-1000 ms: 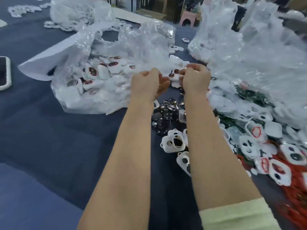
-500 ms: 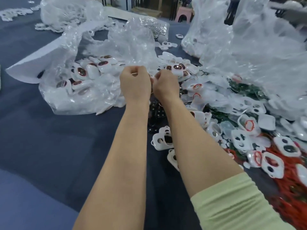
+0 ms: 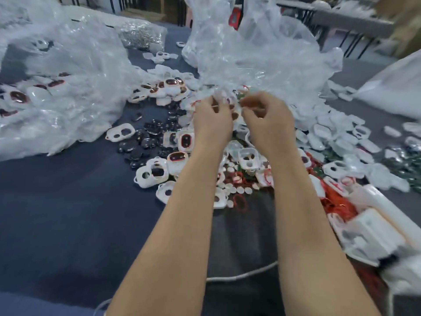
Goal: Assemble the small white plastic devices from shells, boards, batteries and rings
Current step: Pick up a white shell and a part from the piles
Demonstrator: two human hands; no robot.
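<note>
Currently: left hand point(image 3: 213, 117) and right hand point(image 3: 268, 120) mid-frame, fingers curled close; held part blurred, cannot tell what. Shells point(image 3: 151, 176) heaped below, batteries point(image 3: 136, 147) centre-left. Risk: bag point(image 3: 262, 60) overhanging fingers could snag; dropped piece would vanish into heap.

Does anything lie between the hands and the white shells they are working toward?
Yes: the clear plastic bag hangs down to the fingertips of the left hand and right hand, covering the parts behind it. The white shells between the forearms lie uncovered.
</note>
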